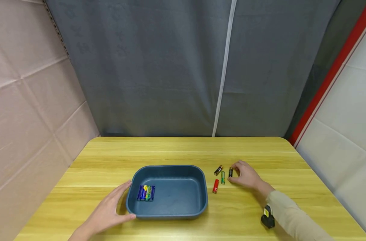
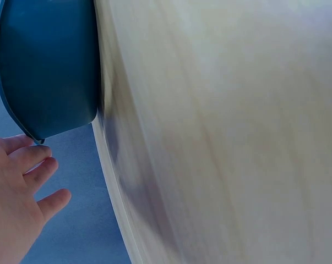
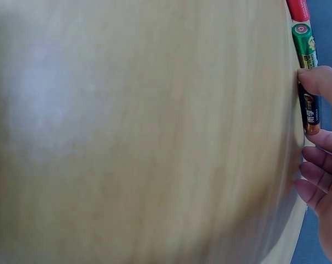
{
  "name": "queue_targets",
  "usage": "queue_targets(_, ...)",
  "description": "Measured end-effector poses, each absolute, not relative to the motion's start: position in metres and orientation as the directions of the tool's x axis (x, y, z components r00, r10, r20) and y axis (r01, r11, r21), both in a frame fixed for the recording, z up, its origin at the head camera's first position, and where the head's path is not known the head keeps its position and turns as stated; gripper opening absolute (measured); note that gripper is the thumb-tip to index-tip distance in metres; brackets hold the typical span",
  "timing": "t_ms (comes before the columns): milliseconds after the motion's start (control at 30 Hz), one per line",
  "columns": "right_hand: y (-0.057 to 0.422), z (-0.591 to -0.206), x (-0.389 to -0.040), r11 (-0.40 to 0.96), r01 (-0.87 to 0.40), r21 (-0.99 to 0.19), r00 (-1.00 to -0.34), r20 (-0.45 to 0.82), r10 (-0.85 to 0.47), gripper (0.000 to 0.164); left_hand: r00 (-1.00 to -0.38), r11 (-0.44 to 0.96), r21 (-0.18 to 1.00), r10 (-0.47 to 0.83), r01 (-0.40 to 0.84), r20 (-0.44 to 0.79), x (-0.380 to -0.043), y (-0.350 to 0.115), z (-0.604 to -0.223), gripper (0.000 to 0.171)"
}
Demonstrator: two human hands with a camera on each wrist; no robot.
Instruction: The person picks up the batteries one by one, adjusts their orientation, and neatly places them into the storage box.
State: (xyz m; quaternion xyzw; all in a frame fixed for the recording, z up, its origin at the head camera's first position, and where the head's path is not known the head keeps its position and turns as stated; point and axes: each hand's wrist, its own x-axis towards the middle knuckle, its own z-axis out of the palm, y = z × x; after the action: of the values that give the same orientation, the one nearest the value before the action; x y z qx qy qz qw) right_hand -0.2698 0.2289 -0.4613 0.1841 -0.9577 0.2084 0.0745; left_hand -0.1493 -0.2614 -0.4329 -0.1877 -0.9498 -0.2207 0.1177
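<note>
A black battery (image 1: 230, 172) with a copper-coloured end lies between the thumb and index finger of my right hand (image 1: 246, 174), which pinches it by its two ends at the table. In the right wrist view the same black battery (image 3: 309, 108) shows white lettering. Close by on the left are a green battery (image 1: 223, 177), a red battery (image 1: 216, 186) and another dark battery (image 1: 218, 170). My left hand (image 1: 108, 209) touches the left side of a blue-grey plastic bin (image 1: 183, 214), its fingers and thumb spread. Inside, several blue, yellow and green batteries (image 1: 146, 193) lie side by side at the left.
Everything stands on a wood-grain table (image 1: 183, 150). A black device (image 1: 267, 217) with a yellow label is at the right forearm's sleeve. Behind the table hangs a grey curtain (image 1: 159, 73); light panels flank both sides.
</note>
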Motion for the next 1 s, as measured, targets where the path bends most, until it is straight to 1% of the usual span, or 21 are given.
queue_targets(400,0.228,-0.457,-0.254,0.795,-0.387,-0.467,-0.920,0.252,-0.300,0.047,-0.903,0.830,0.381,0.305,0.408,0.303,-0.149,-0.260,-0.431,0.100)
queue_targets(533,0.227,-0.455,-0.248,0.789,-0.387,-0.478,-0.921,0.250,-0.300,0.047,-0.902,0.828,0.381,0.306,0.410,0.305,-0.149,-0.260,-0.431,0.100)
queue_targets(733,0.225,-0.449,-0.242,0.777,-0.420,-0.468,-0.906,0.261,-0.333,0.048,-0.900,0.832,0.371,0.309,0.412,0.307,-0.149,-0.261,-0.432,0.100)
queue_targets(1000,0.213,-0.437,-0.233,0.725,-0.482,-0.492,-0.876,0.279,-0.393,0.052,-0.909,0.834,0.383,0.299,0.396,0.289,-0.149,-0.260,-0.431,0.099)
